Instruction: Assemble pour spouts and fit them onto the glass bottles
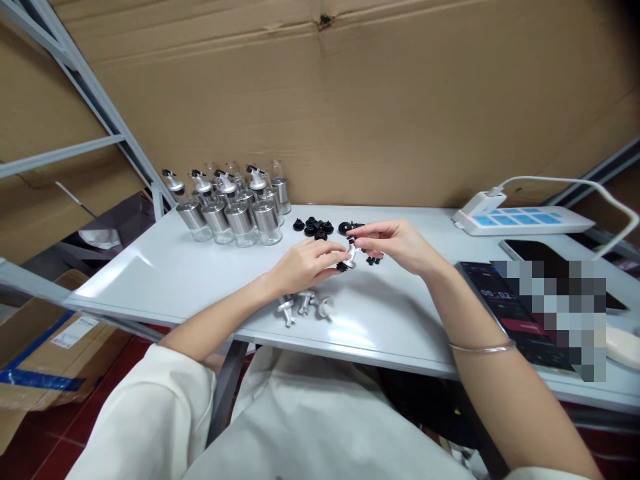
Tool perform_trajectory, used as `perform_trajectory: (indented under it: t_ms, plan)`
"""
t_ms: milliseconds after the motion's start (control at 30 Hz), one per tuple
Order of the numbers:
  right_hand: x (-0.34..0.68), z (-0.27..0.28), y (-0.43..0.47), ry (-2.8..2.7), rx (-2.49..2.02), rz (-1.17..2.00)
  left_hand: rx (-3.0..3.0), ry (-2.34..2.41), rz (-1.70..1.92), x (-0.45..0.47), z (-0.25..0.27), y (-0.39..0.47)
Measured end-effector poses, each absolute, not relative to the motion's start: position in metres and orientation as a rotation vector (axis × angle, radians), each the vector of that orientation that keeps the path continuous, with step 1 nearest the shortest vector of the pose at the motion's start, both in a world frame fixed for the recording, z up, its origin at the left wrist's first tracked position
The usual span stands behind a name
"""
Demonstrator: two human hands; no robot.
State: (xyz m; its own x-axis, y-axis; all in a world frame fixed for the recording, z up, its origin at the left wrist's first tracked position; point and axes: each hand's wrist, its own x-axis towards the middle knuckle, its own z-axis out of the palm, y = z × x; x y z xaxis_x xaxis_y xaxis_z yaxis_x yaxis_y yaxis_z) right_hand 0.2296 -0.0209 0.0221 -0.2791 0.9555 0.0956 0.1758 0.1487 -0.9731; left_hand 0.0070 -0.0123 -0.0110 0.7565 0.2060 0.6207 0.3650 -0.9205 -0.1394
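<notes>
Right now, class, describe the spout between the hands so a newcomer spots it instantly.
Before the cardboard wall stands a white table. Over it, the left hand and right hand hold a silvery spout. Unlike the silvery pieces nearer the front edge, it is held, with black parts at both ends.

The wearer's upper body, seen from the head. A loose off-white cloth sleeve (150, 400) covers the left upper arm and ends near the elbow in a wide, plain hem; soft creases run across its matte surface. A pale, greyish-white cloth garment front (325, 420) spans the torso, marked by broad, shallow folds. The edge of a matching off-white right sleeve (547, 473) enters at the lower margin. A slim, rounded, silver-coloured bangle (483, 349) encircles the right forearm. Both forearms are uncovered; the left hand (307, 260) and right hand (400, 243) are bare.
</notes>
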Motion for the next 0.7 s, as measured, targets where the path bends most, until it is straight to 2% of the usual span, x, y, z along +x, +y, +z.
perform_trajectory:
  t_ms: [700]
  plan:
    - [0.2313, 0.0192, -0.0209, -1.707, -1.031, 1.143, -2.696, -0.477, -0.952, 0.0073, -0.0079, -0.014]
